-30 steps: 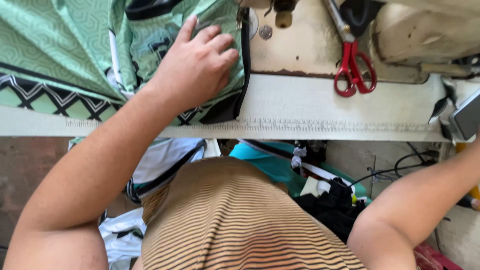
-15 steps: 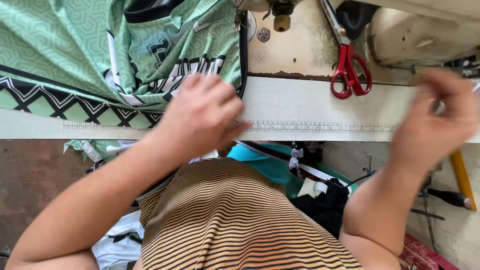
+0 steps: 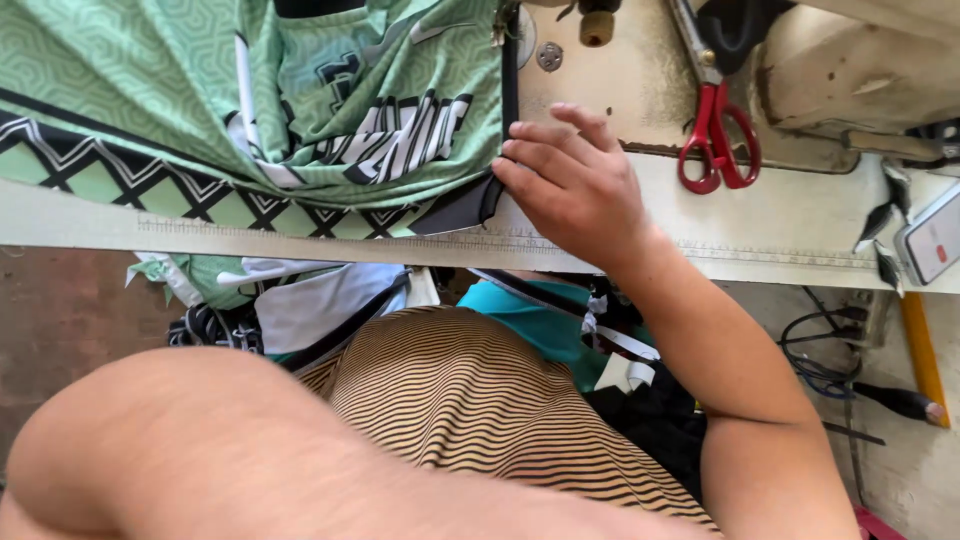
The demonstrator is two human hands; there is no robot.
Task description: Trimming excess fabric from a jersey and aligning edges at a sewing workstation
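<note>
A: Where was the right hand [image 3: 575, 190]?

B: Just above the middle of the frame, resting on the desk [image 3: 800, 225]. Its fingers [image 3: 545, 150] were loosely spread and a little curled, and the fingertips touched the right edge of the green jersey [image 3: 250, 110], at the dark trim. It gripped nothing; it only pressed against the cloth.

A: And the left hand?

B: Only the left arm [image 3: 200, 450] showed, a bare forearm across the lower left of the frame. The hand itself lay outside the picture, so I could not tell whether it was open or closed.

A: Where was the jersey lying?

B: It filled the upper left, bunched on the desk, with a zigzag band of black and white along its lower edge. That edge lay against a measuring strip [image 3: 700, 250] printed along the desk's front edge.

A: Anything else near the hand?

B: A pair of red-handled scissors [image 3: 715, 140] lay to the upper right of it, near but apart, blades pointing to the top of the frame. A pale sewing machine [image 3: 860, 80] stood in the upper right corner. At the far right edge sat a small white device [image 3: 935, 240], with a yellow pencil [image 3: 920, 350] below it. The person's striped shirt [image 3: 480, 400] filled the lower middle.
</note>
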